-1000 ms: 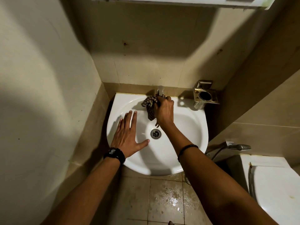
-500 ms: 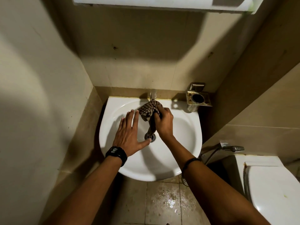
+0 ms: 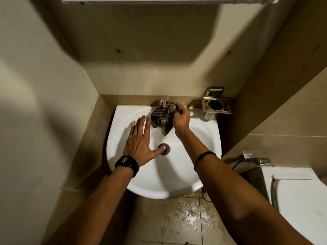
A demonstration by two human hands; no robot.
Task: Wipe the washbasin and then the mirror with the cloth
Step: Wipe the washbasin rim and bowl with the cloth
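While the right hand (image 3: pixel 181 119) grips the cloth (image 3: pixel 163 113) at the tap (image 3: pixel 164 101), left hand (image 3: pixel 139 142) lies spread in the washbasin (image 3: pixel 194 135); basin wiping looks unfinished; mirror untouched.

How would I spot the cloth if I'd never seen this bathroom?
Find the white washbasin in the middle. At its back edge stands the tap, and the cloth is bunched against it, gripped by the right hand. It is the only brown checked thing there.

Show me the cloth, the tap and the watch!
cloth (image 3: pixel 156 113): head view, on its checked folds.
tap (image 3: pixel 164 100): head view, on its upright metal top.
watch (image 3: pixel 126 160): head view, on its dark face.
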